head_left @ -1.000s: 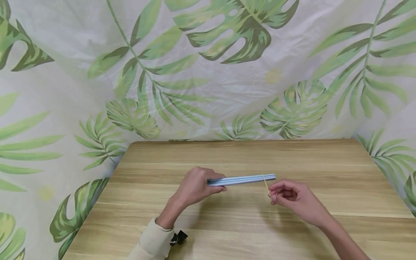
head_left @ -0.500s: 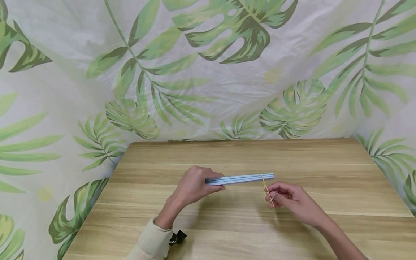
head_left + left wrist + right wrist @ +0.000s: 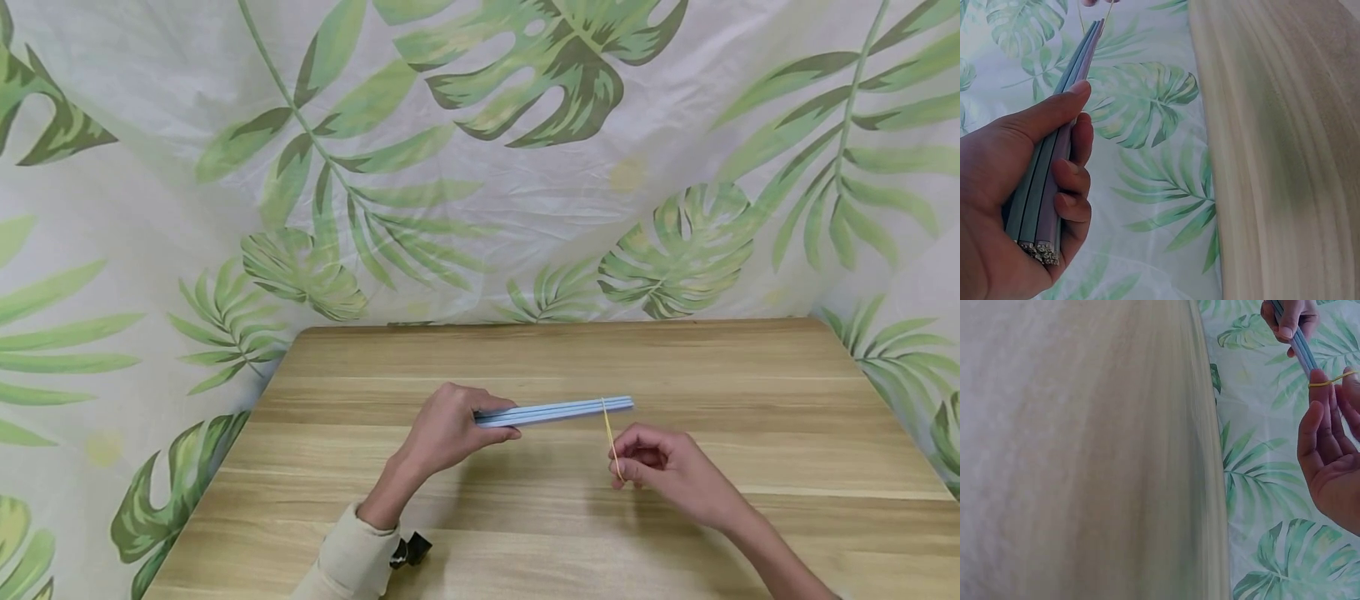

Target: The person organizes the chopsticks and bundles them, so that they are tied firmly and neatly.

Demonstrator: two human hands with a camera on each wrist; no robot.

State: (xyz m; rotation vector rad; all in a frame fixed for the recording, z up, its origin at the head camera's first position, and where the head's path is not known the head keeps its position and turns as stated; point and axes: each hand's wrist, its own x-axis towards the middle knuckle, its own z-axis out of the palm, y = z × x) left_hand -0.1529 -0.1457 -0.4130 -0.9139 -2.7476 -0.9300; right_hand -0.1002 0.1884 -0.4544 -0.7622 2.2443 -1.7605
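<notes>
My left hand (image 3: 504,421) grips one end of a flat bundle of light blue sticks (image 3: 558,411) and holds it level above the wooden table (image 3: 525,358). A thin yellow rubber band (image 3: 611,437) loops round the bundle near its free right end. My right hand (image 3: 626,462) holds the band's other end with curled fingers and stretches it toward me. In the left wrist view the thumb and fingers of the left hand (image 3: 997,187) wrap the bundle (image 3: 1054,169). The right wrist view shows the band (image 3: 1329,380) crossing the fingertips (image 3: 1317,381) of the right hand.
A leaf-print cloth (image 3: 480,167) hangs behind the table and down both sides. A small black clip (image 3: 411,548) sits at my left cuff. The table edges lie at the left, back and right.
The right hand has drawn slightly left and nearer to me, so the rubber band is stretched longer. The left hand and bundle have barely moved.
</notes>
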